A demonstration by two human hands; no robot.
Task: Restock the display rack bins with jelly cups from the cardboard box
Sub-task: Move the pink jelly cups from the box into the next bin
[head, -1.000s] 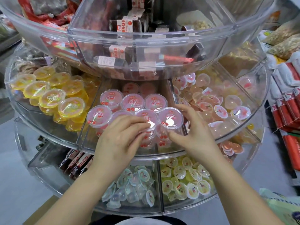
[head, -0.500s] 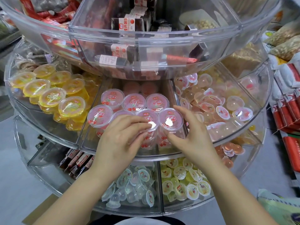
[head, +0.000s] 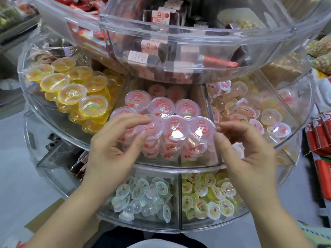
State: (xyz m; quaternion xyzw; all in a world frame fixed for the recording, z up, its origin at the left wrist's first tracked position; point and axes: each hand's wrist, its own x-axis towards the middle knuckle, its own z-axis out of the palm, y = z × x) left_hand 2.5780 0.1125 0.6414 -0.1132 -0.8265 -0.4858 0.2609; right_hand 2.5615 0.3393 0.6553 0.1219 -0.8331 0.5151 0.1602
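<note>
Both hands, left (head: pixel 114 145) and right (head: pixel 245 151), loosely curled, flank three front pink jelly cups (head: pixel 175 131), grasping none.

Single head view, close, looking forward-down onto tiered display rack (head: pixel 179 169) front.

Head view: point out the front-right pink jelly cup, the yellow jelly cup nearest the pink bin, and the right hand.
front-right pink jelly cup (head: pixel 202 129), head view, lid centre
yellow jelly cup (head: pixel 93 105), head view, lid centre
right hand (head: pixel 250 158), head view, back of hand

Two bare forearms; no sleeves; pale garment (head: pixel 152 245) below
</note>
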